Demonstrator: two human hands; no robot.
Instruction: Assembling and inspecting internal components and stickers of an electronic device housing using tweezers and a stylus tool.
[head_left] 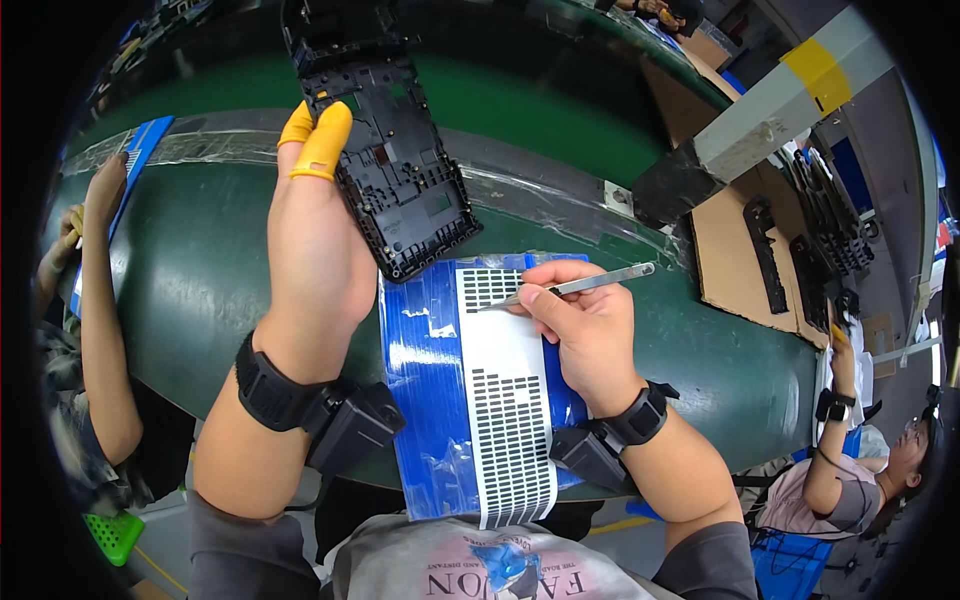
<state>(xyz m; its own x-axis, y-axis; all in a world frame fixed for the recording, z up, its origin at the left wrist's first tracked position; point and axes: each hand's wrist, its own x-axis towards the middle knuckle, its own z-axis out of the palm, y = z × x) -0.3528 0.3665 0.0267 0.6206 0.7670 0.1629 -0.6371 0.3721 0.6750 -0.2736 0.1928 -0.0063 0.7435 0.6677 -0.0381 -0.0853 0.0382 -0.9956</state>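
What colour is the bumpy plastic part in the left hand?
The plastic part is mostly black; it shows best in the head view.

A dark green counter (pixel 200 240) runs left to right. A pale post (pixel 745 130) banded with yellow tape (pixel 817 78) stands at right; yellow lines (pixel 622 524) cross the grey floor (pixel 172 520).

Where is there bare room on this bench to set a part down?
Two patches of green tabletop look bare: left, between the co-worker's arm and the person's left forearm; right, between the right hand and the cardboard. Crowded: the blue board, partly under the label sheet and right hand, and the cardboard, holding black parts.
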